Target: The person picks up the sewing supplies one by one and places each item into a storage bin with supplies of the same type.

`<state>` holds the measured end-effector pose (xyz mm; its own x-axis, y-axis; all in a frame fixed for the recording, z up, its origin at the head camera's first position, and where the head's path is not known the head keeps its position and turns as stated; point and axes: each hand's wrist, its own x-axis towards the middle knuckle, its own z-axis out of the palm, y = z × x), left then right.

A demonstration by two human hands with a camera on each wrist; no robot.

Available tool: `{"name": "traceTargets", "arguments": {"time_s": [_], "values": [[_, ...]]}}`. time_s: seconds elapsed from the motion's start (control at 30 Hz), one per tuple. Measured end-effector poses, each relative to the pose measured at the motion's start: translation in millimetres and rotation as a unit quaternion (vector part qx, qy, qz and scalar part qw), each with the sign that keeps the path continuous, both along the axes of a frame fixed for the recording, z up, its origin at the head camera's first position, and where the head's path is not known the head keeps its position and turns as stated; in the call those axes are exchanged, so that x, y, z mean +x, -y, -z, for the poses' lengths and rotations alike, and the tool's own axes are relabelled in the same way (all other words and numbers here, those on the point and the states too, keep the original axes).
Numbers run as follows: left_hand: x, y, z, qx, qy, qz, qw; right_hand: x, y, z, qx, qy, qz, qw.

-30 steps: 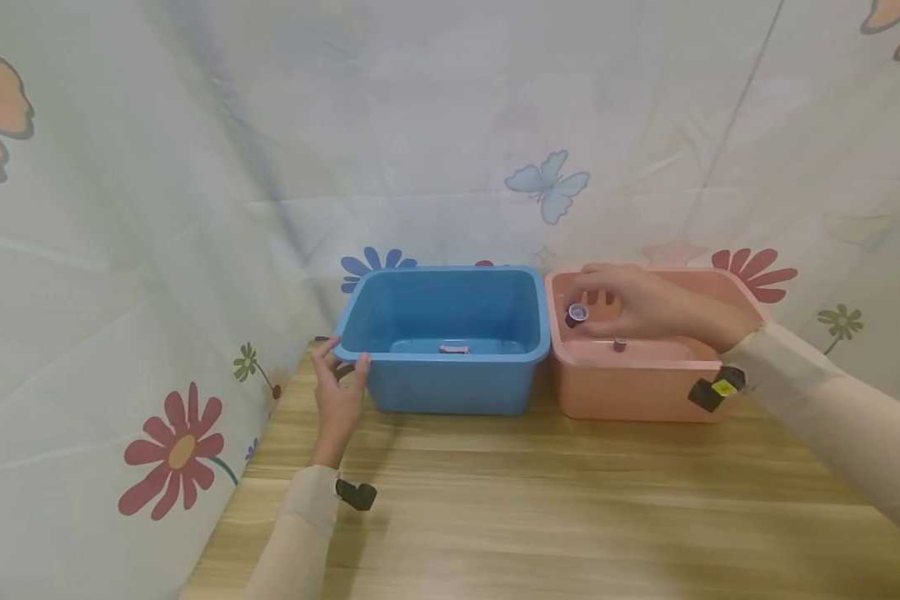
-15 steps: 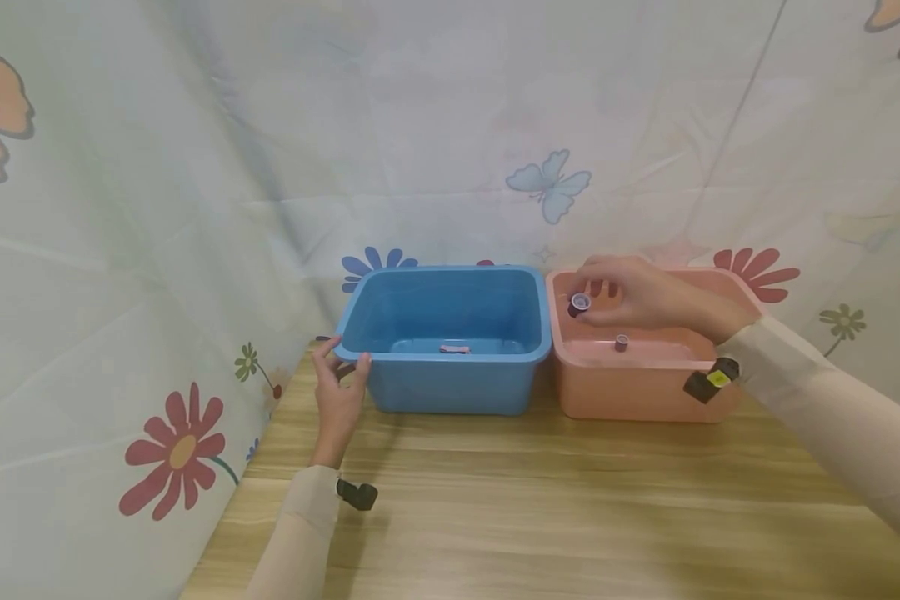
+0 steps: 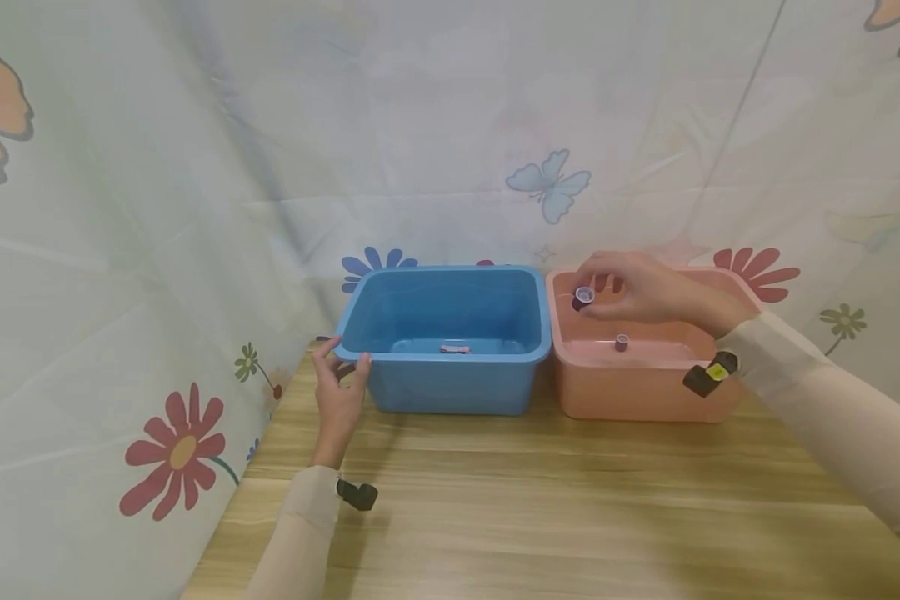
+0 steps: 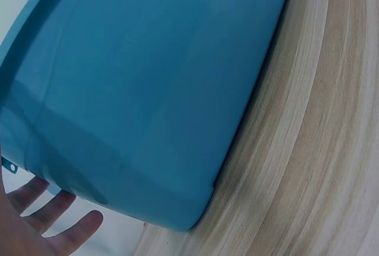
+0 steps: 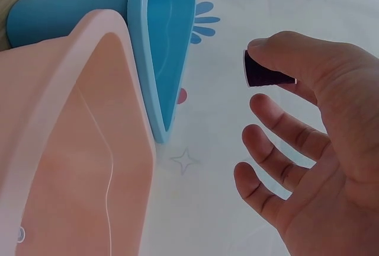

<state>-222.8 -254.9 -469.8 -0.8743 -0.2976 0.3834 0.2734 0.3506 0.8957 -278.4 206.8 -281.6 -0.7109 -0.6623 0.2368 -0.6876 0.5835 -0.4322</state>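
A dark purple thread spool (image 3: 582,299) with pale ends is pinched between the thumb and index finger of my right hand (image 3: 641,287), over the pink bin (image 3: 637,392). In the right wrist view the same spool (image 5: 266,73) shows side-on, while the other fingers are spread apart. A smaller dark spool with a pale top (image 3: 622,342) stands on the pink bin's floor. My left hand (image 3: 337,404) holds the front left corner of the blue bin (image 3: 450,387), thumb and index finger at its rim. In the left wrist view, several fingers (image 4: 80,232) lie against its side.
A small pinkish item (image 3: 454,349) lies on the blue bin's floor, partly hidden by the front rim. Both bins stand side by side on a wood-grain table (image 3: 510,508), close to a patterned curtain (image 3: 450,150).
My right hand has risen slightly and shifted a little right with the purple spool, uncovering more of the small spool below. My left hand and both bins have stayed in place.
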Motion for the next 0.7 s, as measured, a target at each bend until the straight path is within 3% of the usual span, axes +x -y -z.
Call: {"name": "traceTargets", "arguments": {"time_s": [0.17,0.7], "values": [[18.0,-11,-25.6,0.0,0.011,0.012,0.9999,-2.5,-2,-0.5,0.001,0.006,0.01,1.0],[19.0,-13,-28.1,-0.003,0.017,0.009,0.9998,-13.5,-10,0.4,-0.001,-0.004,0.011,1.0]]}}
